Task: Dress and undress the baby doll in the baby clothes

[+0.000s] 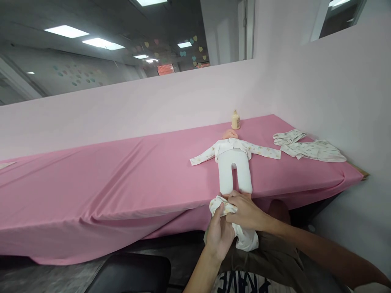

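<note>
A baby doll lies on its back, its head away from me and its legs toward me at the table's front edge. It wears a white patterned long-sleeved top with the arms spread wide; its legs are white. My left hand is closed on small white patterned baby pants, thumb on the bunched cloth. My right hand pinches the same garment beside the doll's feet. The feet are mostly hidden behind my hands. Part of the garment hangs below, over my lap.
A pink cloth covers the long table. A cream pump bottle stands behind the doll's head. Folded patterned baby clothes lie at the right. Walls border the back and right. A black stool seat is at lower left.
</note>
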The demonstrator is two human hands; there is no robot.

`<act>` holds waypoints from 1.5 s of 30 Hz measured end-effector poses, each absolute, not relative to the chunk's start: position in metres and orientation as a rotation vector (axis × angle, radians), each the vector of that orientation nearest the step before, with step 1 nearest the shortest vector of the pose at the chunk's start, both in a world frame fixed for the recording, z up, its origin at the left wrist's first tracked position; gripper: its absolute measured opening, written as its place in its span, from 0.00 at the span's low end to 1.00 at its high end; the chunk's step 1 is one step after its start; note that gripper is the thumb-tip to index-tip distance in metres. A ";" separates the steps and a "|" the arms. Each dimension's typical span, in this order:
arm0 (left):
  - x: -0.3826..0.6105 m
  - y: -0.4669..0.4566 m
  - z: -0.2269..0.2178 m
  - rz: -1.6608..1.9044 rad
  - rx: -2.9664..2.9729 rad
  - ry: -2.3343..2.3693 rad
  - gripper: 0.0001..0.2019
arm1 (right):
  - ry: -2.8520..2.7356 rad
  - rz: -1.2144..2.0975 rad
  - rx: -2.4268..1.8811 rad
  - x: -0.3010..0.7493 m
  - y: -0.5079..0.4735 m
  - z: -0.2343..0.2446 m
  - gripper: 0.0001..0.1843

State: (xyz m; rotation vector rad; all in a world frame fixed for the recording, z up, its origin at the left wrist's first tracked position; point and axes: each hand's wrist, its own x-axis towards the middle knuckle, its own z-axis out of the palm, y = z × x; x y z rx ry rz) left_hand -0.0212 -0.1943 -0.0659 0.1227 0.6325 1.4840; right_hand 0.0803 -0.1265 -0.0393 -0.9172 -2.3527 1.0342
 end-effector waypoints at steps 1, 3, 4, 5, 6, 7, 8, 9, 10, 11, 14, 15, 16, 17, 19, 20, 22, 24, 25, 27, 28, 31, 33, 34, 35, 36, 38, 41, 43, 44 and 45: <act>-0.020 -0.194 -0.066 1.501 0.135 0.641 0.21 | -2.322 1.046 -0.921 0.081 -0.126 -0.037 0.02; -0.019 -0.194 -0.065 1.532 0.164 0.657 0.21 | -2.278 1.078 -0.900 0.083 -0.125 -0.033 0.02; -0.018 -0.194 -0.065 1.541 0.179 0.663 0.22 | -2.269 1.102 -0.883 0.084 -0.124 -0.031 0.02; -0.017 -0.194 -0.065 1.548 0.195 0.670 0.22 | -2.260 1.133 -0.875 0.085 -0.122 -0.030 0.03; -0.017 -0.195 -0.065 1.554 0.213 0.678 0.22 | -2.251 1.163 -0.872 0.086 -0.120 -0.029 0.04; -0.017 -0.195 -0.065 1.553 0.234 0.690 0.22 | -2.243 1.189 -0.878 0.086 -0.118 -0.029 0.06; -0.017 -0.196 -0.064 1.548 0.259 0.703 0.21 | -2.233 1.205 -0.893 0.086 -0.115 -0.030 0.07; -0.017 -0.196 -0.064 1.539 0.285 0.718 0.21 | -2.221 1.212 -0.912 0.086 -0.112 -0.032 0.07; -0.018 -0.197 -0.063 1.527 0.312 0.731 0.19 | -2.207 1.219 -0.929 0.085 -0.109 -0.033 0.07; -0.018 -0.198 -0.062 1.518 0.337 0.743 0.18 | -2.193 1.228 -0.942 0.085 -0.106 -0.035 0.07; -0.021 -0.201 -0.057 1.513 0.405 0.767 0.14 | -2.160 1.248 -0.947 0.083 -0.101 -0.036 0.07; -0.022 -0.203 -0.055 1.514 0.428 0.774 0.13 | -2.152 1.242 -0.943 0.083 -0.100 -0.035 0.07; -0.023 -0.204 -0.053 1.514 0.454 0.781 0.12 | -2.148 1.230 -0.937 0.083 -0.100 -0.033 0.07; -0.024 -0.205 -0.051 1.514 0.483 0.793 0.12 | -2.148 1.215 -0.932 0.083 -0.100 -0.031 0.07; -0.028 -0.208 -0.048 1.518 0.560 0.862 0.13 | -2.152 1.192 -0.924 0.085 -0.100 -0.026 0.07; -0.029 -0.208 -0.047 1.522 0.610 0.924 0.14 | -2.153 1.185 -0.919 0.086 -0.100 -0.023 0.06; -0.033 -0.208 -0.044 1.548 0.713 1.082 0.17 | -2.141 1.163 -0.916 0.088 -0.100 -0.017 0.06; -0.037 -0.205 -0.043 1.573 0.809 1.238 0.18 | -2.116 1.116 -0.907 0.090 -0.097 -0.013 0.06; -0.038 -0.203 -0.044 1.587 0.855 1.305 0.17 | -2.102 1.091 -0.896 0.090 -0.095 -0.012 0.05; -0.042 -0.196 -0.048 1.631 0.938 1.412 0.17 | -2.077 1.066 -0.856 0.089 -0.090 -0.011 0.04; -0.044 -0.192 -0.051 1.665 0.970 1.444 0.17 | -2.066 1.068 -0.834 0.088 -0.086 -0.011 0.02; -0.048 -0.179 -0.062 1.790 1.028 1.415 0.19 | -2.049 1.099 -0.826 0.086 -0.076 -0.012 0.01; -0.049 -0.172 -0.068 1.834 1.038 1.328 0.22 | -2.042 1.096 -0.836 0.084 -0.069 -0.013 0.01; -0.049 -0.169 -0.070 1.850 1.028 1.291 0.23 | -2.038 1.091 -0.833 0.083 -0.066 -0.013 0.02; -0.049 -0.167 -0.071 1.866 1.006 1.268 0.24 | -2.035 1.085 -0.827 0.082 -0.063 -0.014 0.03; -0.049 -0.165 -0.071 1.882 0.981 1.261 0.24 | -2.035 1.081 -0.820 0.081 -0.060 -0.014 0.05; -0.049 -0.163 -0.071 1.900 0.954 1.281 0.26 | -2.037 1.086 -0.822 0.079 -0.054 -0.017 0.08; -0.046 -0.162 -0.073 1.843 0.985 1.322 0.33 | -2.037 1.078 -0.850 0.075 -0.045 -0.023 0.10; -0.045 -0.163 -0.079 1.783 1.022 1.359 0.37 | -2.049 1.044 -0.862 0.073 -0.043 -0.027 0.09; -0.044 -0.164 -0.083 1.756 1.041 1.380 0.38 | -2.066 1.027 -0.861 0.072 -0.043 -0.029 0.09; -0.044 -0.165 -0.087 1.730 1.059 1.404 0.39 | -2.090 1.016 -0.858 0.072 -0.043 -0.030 0.09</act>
